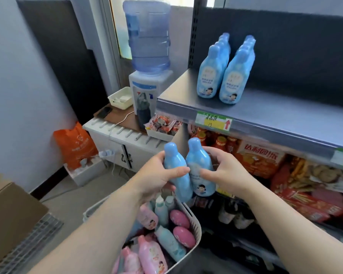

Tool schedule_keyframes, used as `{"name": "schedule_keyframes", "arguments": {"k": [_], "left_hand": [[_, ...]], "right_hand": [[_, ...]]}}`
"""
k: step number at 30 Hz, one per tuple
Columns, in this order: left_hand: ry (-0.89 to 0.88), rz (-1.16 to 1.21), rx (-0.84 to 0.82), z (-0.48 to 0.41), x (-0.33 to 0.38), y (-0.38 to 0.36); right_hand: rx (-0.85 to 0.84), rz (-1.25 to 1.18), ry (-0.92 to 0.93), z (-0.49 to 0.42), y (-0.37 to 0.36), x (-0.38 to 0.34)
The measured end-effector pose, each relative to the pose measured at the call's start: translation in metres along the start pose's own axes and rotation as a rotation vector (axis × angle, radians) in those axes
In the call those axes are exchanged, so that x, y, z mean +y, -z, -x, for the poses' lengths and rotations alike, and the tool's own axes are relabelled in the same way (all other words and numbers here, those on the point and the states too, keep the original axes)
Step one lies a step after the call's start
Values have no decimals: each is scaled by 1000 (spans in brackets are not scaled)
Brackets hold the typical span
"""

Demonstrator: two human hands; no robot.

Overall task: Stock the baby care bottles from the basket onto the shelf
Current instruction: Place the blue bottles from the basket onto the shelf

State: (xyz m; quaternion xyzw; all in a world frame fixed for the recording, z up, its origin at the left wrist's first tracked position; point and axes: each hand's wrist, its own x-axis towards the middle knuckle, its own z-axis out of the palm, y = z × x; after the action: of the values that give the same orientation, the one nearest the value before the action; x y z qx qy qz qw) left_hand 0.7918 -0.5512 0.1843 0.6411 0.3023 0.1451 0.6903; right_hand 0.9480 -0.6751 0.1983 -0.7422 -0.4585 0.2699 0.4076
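Hands: my left hand grips one blue bottle, my right hand grips a second bottle, side by side, touching, above the basket | shelf: two rows of shelved bottles near its left edge

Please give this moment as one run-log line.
left hand: holds left bottle | right hand: holds right bottle | both: not yet shelved | shelf: two blue rows | basket: pink bottles, teal bottles
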Motion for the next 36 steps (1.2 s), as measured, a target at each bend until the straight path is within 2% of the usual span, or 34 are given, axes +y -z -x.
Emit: {"name": "schedule_keyframes", "arguments": {"k": [3,11,18,24,28,33,36], "left_hand": [[-93,-24,27,-5,38,-8],[-368,-110,233,-50,127,-26],[-472,-363,473,-109,167,-44],[-424,-611,611,-139,166,-65],[-386,-693,672,-151,163,-68],[-379,-761,668,-154,159,-68],[-382,-771,605,-148,155,-67]], "right_hand": [[67,-40,52,0,28,-19],[190,-213,193,-19,102,-47],[272,-204,249,-59,146,-45],[265,-161,240,-89,151,-24],[243,-152,244,-97,152,-14],[226,-66,249,-98,154,-13],[236,-29,241,-97,153,-14]]}}
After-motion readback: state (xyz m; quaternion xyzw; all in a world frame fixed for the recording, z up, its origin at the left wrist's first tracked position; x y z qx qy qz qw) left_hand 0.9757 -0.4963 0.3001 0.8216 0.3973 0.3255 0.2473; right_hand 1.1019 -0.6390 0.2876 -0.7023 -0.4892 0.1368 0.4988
